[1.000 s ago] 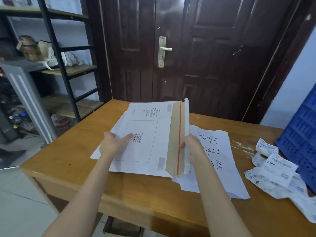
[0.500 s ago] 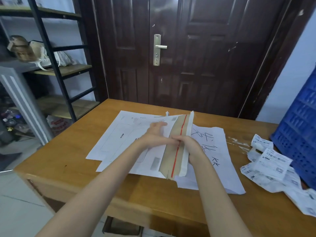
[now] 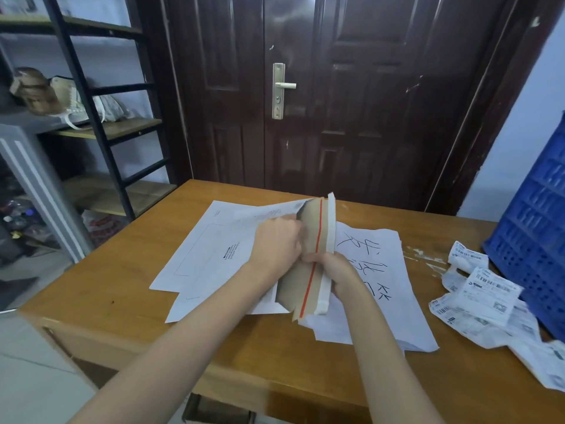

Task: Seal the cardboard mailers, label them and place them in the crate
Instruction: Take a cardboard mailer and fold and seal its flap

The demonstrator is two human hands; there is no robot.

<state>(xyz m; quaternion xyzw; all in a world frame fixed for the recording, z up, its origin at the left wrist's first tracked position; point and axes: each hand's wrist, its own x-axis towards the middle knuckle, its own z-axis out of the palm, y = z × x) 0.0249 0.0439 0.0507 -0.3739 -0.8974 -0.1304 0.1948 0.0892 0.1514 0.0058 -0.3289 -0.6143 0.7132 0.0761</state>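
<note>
At frame centre, both hands pinch the white cardboard mailer's (image 3: 232,255) raised brown flap (image 3: 308,255): left hand (image 3: 276,243), right hand (image 3: 334,267). Sealing unfinished; labels (image 3: 486,289) and blue plastic crate (image 3: 538,240) wait at right.

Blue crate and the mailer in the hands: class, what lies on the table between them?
Head view: crumpled shipping labels beside the crate, a handwritten sheet by the mailer.

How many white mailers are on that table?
3 that I can tell apart. One mailer is in both hands, flap raised. One flat mailer lies under it to the left. One handwritten mailer lies to the right. More may be hidden in the overlap.
</note>
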